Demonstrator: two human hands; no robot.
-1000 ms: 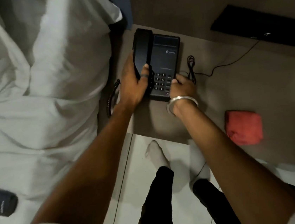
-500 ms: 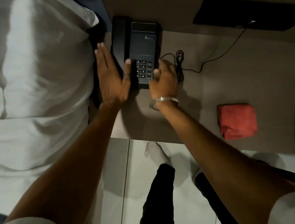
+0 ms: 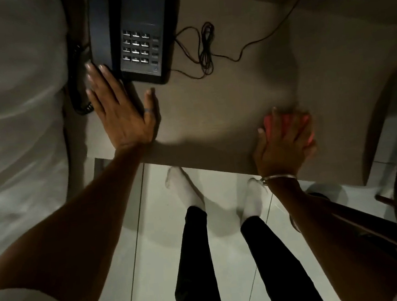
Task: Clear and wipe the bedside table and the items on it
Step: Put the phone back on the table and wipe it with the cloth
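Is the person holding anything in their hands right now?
The right hand lies over the red cloth, covering its near side; a closed grip cannot be told. The left hand lies flat, holding nothing.

Black corded desk telephone (image 3: 134, 33) and folded red cloth (image 3: 288, 125) on brown wooden bedside table (image 3: 212, 109).
Handset is cradled; cloth is partly covered near the front edge.

Hotel-style bedroom: white bed (image 3: 11, 102) beside desk phone (image 3: 135, 31).
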